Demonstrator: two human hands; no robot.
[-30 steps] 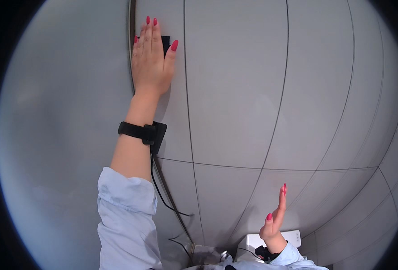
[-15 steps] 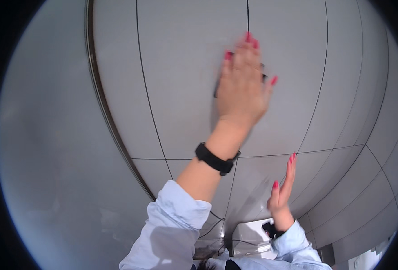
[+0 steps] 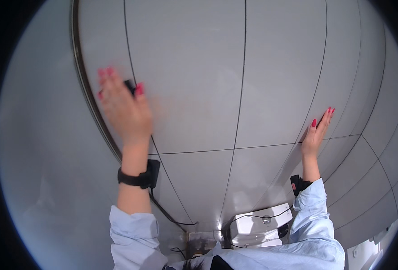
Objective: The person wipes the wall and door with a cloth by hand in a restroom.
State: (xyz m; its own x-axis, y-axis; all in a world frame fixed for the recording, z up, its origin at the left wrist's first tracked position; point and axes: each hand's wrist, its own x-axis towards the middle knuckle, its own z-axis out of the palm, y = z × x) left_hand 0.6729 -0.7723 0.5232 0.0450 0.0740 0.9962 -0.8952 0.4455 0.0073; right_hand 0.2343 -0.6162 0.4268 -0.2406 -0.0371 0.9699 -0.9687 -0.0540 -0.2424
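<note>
My left hand [image 3: 126,108] lies over the grey wall tiles, its fingers smeared by motion. Between its thumb and index finger shows a small part of a dark flat piece [image 3: 130,86]; the palm hides most of it, and I cannot make out its kind. My right hand [image 3: 315,141] is farther right, fingers stretched out with the thumb apart, at the tiled wall [image 3: 194,90] near a horizontal joint. I see nothing held in it. Both wrists wear black straps, the left one [image 3: 138,179] carrying a small box with a cable.
A smooth grey panel [image 3: 46,135] with a dark edge strip [image 3: 83,74] stands close to my left hand. Below, between my arms, is a white toilet with a round button on its tank [image 3: 253,225]. Black cables [image 3: 169,218] hang near my body. The tiled wall turns a corner at the right.
My left hand has swept left across the tiles from the middle to beside the edge strip, the dark piece moving with it. My right hand has moved up and to the right.
</note>
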